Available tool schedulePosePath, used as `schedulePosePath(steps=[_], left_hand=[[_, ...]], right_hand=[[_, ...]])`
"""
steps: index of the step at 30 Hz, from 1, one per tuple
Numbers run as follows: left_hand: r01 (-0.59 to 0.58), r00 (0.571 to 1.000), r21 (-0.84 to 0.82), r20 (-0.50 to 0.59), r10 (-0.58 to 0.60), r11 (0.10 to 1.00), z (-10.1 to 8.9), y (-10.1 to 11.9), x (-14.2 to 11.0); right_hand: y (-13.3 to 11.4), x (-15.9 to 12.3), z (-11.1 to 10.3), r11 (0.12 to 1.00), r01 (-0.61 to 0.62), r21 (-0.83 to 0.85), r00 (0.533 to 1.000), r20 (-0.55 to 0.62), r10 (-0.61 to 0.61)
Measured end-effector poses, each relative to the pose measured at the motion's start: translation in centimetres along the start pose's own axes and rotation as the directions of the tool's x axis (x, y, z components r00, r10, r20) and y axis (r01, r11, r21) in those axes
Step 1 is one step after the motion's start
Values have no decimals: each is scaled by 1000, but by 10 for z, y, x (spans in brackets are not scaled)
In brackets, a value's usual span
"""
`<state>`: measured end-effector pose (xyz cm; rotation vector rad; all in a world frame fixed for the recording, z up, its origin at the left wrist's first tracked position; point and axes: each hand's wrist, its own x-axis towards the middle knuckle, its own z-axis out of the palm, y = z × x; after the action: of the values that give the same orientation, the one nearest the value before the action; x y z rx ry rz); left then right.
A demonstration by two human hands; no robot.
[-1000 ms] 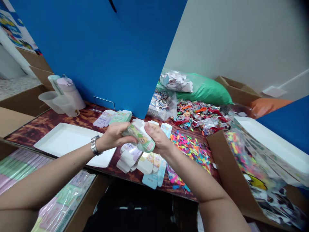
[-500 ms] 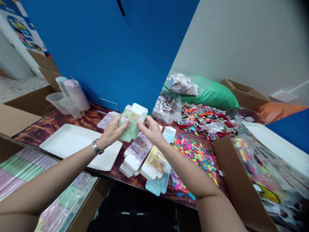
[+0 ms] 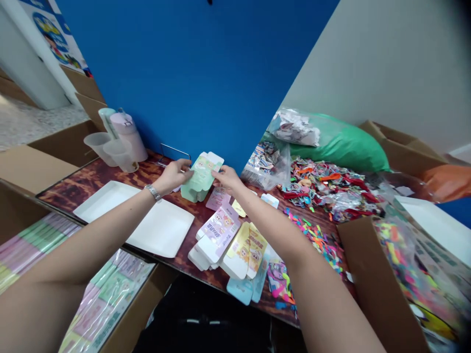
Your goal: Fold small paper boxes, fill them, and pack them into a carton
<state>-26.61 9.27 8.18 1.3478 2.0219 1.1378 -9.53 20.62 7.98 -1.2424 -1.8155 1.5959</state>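
Observation:
Both my hands hold one flat green printed carton (image 3: pixel 202 174) over a small stack of green cartons (image 3: pixel 192 193) near the blue wall. My left hand (image 3: pixel 175 174), with a metal watch on its wrist, pinches the carton's left edge. My right hand (image 3: pixel 227 179) pinches its right edge. Closer to me lie stacks of flat purple cartons (image 3: pixel 217 233), yellow cartons (image 3: pixel 245 247) and pale blue cartons (image 3: pixel 243 289) on the dark wooden table (image 3: pixel 84 179).
A white tray (image 3: pixel 154 228) lies left of the cartons. Plastic cups and a pink bottle (image 3: pixel 127 135) stand at the back left. Colourful small clips (image 3: pixel 320 186), bags and a green sack (image 3: pixel 338 144) cover the right. Open cardboard boxes (image 3: pixel 371 279) flank the table.
My hands carried the green carton from close in front of me forward and down to the green stack by the blue wall, arms stretching out. The camera view shifted with them.

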Motion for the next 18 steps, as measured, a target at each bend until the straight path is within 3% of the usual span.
schedulePosePath(steps=[6, 12, 18], left_hand=[[4, 999, 250, 31, -12, 968, 14, -29, 17], [6, 998, 416, 57, -33, 909, 18, -28, 24], [-74, 990, 453, 144, 9, 888, 23, -26, 24]], right_hand=[[22, 24, 20, 986, -61, -157, 996, -71, 51], [29, 21, 15, 938, -80, -337, 997, -35, 72], [32, 6, 9, 907, -40, -420, 995, 70, 76]])
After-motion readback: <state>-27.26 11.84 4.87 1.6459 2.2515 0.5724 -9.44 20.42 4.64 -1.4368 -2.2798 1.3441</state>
